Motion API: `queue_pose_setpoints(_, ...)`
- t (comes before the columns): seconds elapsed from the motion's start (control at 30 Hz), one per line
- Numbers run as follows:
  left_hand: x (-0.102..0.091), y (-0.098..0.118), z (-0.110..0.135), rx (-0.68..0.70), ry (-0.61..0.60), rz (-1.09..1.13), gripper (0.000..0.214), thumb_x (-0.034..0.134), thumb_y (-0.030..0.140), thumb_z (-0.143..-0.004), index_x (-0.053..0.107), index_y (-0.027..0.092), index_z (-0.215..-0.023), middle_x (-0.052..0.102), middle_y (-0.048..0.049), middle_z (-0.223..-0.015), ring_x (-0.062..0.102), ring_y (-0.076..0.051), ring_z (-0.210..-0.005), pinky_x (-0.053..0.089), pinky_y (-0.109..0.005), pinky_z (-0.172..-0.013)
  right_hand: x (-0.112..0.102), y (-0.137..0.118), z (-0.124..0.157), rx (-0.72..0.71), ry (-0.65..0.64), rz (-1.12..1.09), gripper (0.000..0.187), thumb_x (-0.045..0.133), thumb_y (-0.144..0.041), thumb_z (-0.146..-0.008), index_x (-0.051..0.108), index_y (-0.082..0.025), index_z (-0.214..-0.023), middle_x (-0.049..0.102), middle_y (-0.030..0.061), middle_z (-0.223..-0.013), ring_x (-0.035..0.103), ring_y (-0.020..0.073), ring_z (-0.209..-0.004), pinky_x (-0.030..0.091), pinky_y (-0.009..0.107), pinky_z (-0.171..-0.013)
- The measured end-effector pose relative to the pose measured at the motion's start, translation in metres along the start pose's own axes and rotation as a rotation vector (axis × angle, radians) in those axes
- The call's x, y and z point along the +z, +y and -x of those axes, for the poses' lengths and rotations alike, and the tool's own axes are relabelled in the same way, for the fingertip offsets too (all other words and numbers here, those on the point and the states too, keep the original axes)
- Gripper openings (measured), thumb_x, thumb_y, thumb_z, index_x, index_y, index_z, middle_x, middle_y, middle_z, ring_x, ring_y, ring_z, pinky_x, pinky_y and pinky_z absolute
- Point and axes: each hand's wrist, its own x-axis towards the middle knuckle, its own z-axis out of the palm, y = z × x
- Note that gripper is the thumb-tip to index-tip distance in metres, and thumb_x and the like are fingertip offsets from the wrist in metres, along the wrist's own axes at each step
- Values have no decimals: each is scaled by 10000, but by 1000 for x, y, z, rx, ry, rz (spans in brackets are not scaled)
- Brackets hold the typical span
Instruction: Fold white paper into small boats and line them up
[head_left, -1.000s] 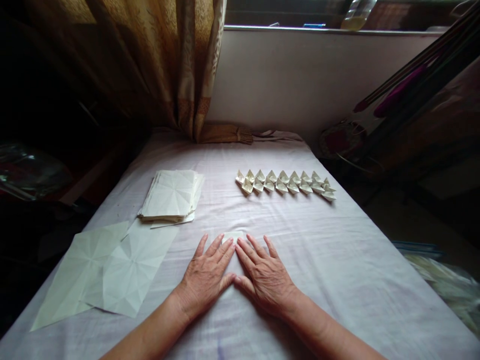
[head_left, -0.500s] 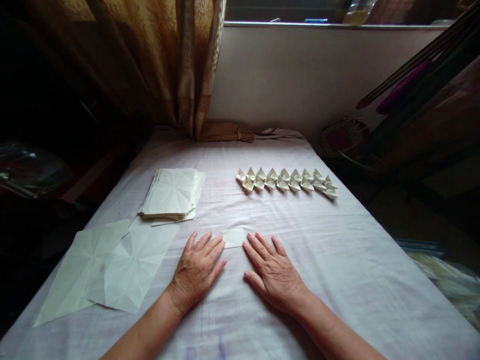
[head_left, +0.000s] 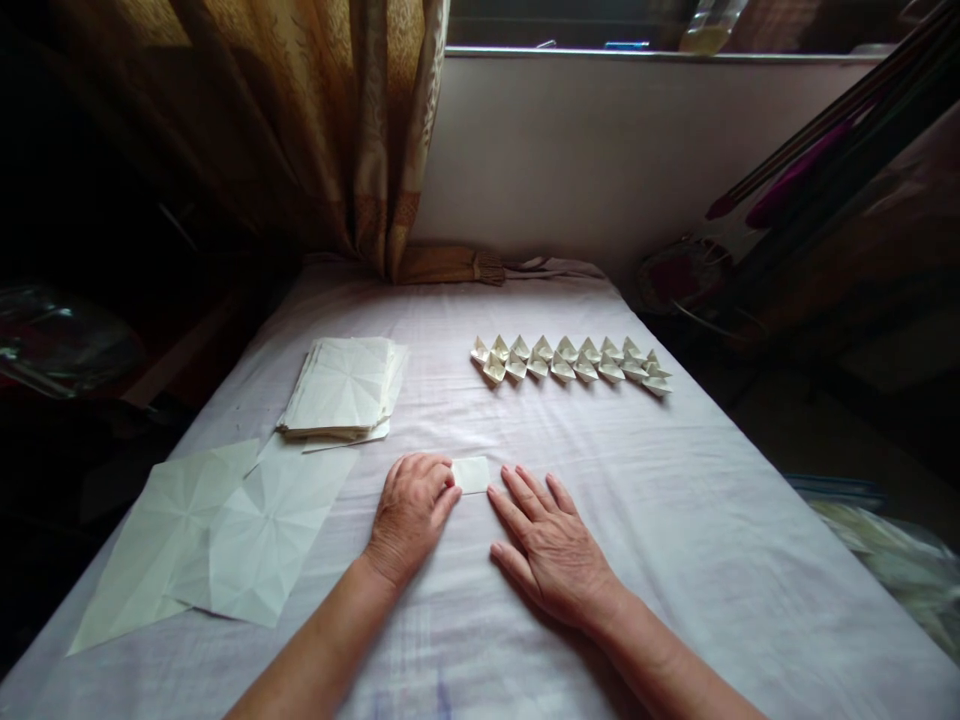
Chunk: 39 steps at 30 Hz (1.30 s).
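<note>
A small folded white paper rectangle [head_left: 472,474] lies on the white cloth [head_left: 675,520] in front of me. My left hand [head_left: 411,512] rests just left of it, fingers curled in, with the fingertips gripping the paper's left edge. My right hand [head_left: 551,548] lies flat on the cloth to the lower right of the paper. Its fingers are stretched out and apart, and its fingertips end just short of the paper's right corner.
A stack of creased square sheets [head_left: 346,388] sits at the back left, with two loose creased sheets [head_left: 225,530] nearer me. A double row of small folded paper pieces [head_left: 570,364] lies at the back right. A curtain [head_left: 360,130] and wall stand behind; the cloth drops off at both sides.
My hands have slid apart and uncovered the folded paper. The left hand's fingers have then curled in and moved up to the paper's left edge. The right hand stays flat.
</note>
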Motion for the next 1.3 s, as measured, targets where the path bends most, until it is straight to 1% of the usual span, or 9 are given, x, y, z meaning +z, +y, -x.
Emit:
queue_pose_setpoints(0.17,4,-4,-1,-29,39,56,45,589,208,-861,573,232,-895,671,-35,-1011,573,-232,-1017,418,-435,-977,0,-11,-10,-25,49,-28,541,477,-438,-952,417,-257,-1458,281,79,-1573,219,306,-1456,119,570,-1161)
queue_pose_setpoints(0.27,6,-6,0,-34,51,61,80,567,189,-848,550,234,-912,661,-42,-1010,577,-235,-1020,424,-435,-978,1,-24,-20,-79,17,-82,544,428,-457,-973,381,-252,-1475,387,46,-1528,233,273,-1454,88,563,-1175)
queue_pose_setpoints(0.4,7,-8,0,-37,46,73,131,551,164,-833,536,234,-943,659,-45,-1026,578,-236,-1036,417,-438,-996,2,-29,-21,-27,20,-99,523,405,-462,-984,407,-247,-1460,404,37,-1517,262,291,-1440,65,586,-1165)
queue_pose_setpoints(0.57,9,-10,1,-64,34,118,163,558,143,-813,538,234,-947,664,-44,-1044,571,-236,-1057,367,-467,-1051,4,-20,-5,83,103,-37,458,442,-417,-976,492,-258,-1402,469,34,-1474,326,328,-1403,26,610,-1146)
queue_pose_setpoints(0.77,9,-11,3,-71,27,125,171,551,130,-799,547,243,-928,678,-34,-1077,574,-240,-1101,327,-493,-1091,-2,-20,-12,128,134,-98,407,492,-346,-948,544,-240,-1338,522,69,-1431,410,326,-1351,179,617,-1112)
queue_pose_setpoints(0.93,10,-12,5,-55,44,111,167,557,131,-809,544,236,-939,679,-42,-1086,581,-242,-1103,339,-507,-1085,-1,-24,-31,239,238,-138,344,550,-253,-885,600,-215,-1223,546,122,-1399,427,350,-1334,265,643,-1059)
queue_pose_setpoints(1.03,13,-14,7,-41,77,94,205,564,143,-822,543,229,-1007,661,-62,-1159,577,-244,-1129,349,-501,-1087,9,-23,-36,234,338,-200,312,557,-217,-857,616,-214,-1163,588,124,-1347,456,338,-1313,288,625,-1051)
queue_pose_setpoints(1.17,16,-15,9,-2,102,55,403,577,139,-835,490,221,-1220,642,-80,-1208,580,-245,-1135,356,-501,-1089,19,-18,-37,204,532,-322,239,554,-208,-853,620,-225,-1081,661,102,-1227,517,292,-1250,320,564,-1051)
queue_pose_setpoints(1.3,15,-13,10,75,128,33,437,545,112,-858,462,223,-1273,652,-74,-1192,579,-237,-1133,376,-488,-1076,19,-17,-37,130,575,-378,69,596,-206,-829,608,-224,-895,689,82,-1113,561,265,-1164,363,494,-1031)
